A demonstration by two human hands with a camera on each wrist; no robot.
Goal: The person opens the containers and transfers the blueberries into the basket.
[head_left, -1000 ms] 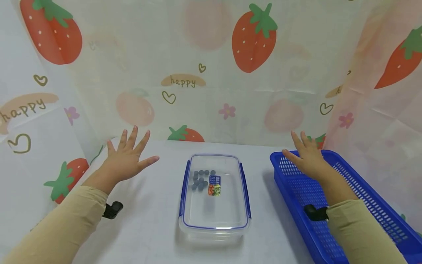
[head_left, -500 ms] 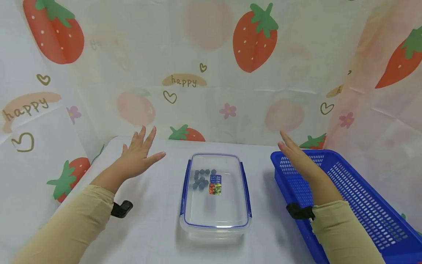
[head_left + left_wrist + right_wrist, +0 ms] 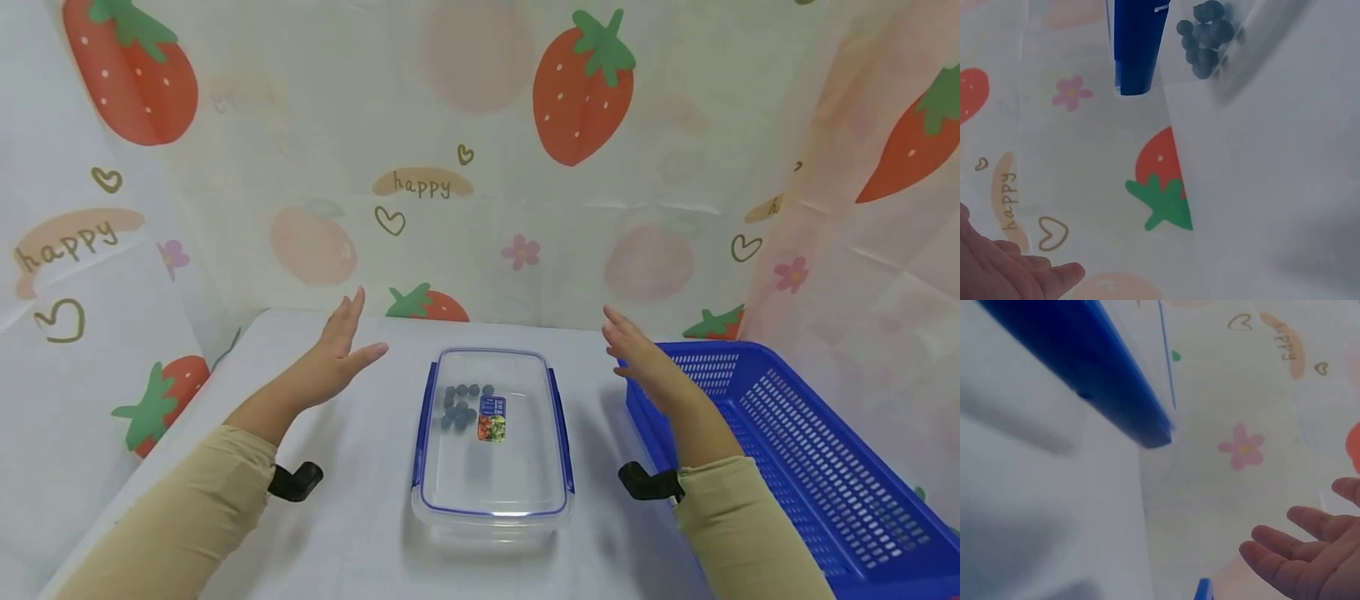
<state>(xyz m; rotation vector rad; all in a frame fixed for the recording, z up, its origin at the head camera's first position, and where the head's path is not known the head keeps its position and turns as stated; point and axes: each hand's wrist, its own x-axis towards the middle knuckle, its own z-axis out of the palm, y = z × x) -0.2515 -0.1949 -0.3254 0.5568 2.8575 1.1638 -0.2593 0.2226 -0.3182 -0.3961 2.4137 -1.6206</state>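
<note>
A clear plastic food container [image 3: 491,483] with a lid and blue side latches sits on the white table. Through its lid several small dark blue balls, like blueberries [image 3: 460,415], show at the left back; the left wrist view catches the blueberries [image 3: 1205,37] too. My left hand [image 3: 330,367] is raised to the left of the container, fingers straight and thumb apart, touching nothing. To the container's right my right hand [image 3: 647,362] hovers with fingers extended, overlapping the blue basket's near-left rim in the head view. The right wrist view shows its spread fingers [image 3: 1310,550] below the container's blue latch [image 3: 1110,381].
A long blue plastic basket [image 3: 847,450] with perforated walls stands on the right of the table. Behind the table hangs a curtain [image 3: 480,250] printed with strawberries, which also closes off both sides.
Both hands have moved inward toward the container, the right hand leaving its place above the basket. Each has turned its palm more toward the middle. Container and basket stay put.
</note>
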